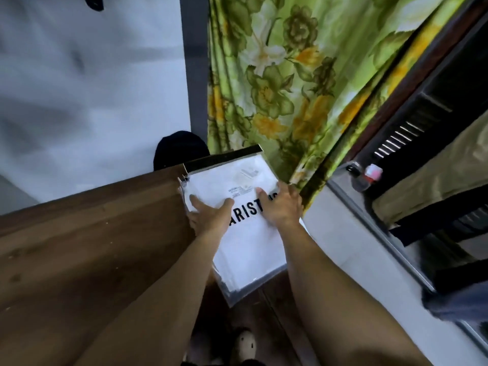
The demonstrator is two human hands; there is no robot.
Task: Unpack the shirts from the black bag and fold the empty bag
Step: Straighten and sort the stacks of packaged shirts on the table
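Head view showed the left hand [208, 215] and right hand [282, 204] gripping the sides of the white shirts in clear plastic wrap [245, 249] over the corner of the brown wooden bench [92, 247]. So the unpacking seemed under way. No black bag could be surely recognised, and its folding probably remained.

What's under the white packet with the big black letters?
Thin edges of more clear packets peek out beneath the white packet, at its left and bottom. What fills them is covered. The left hand and right hand grip the white packet.
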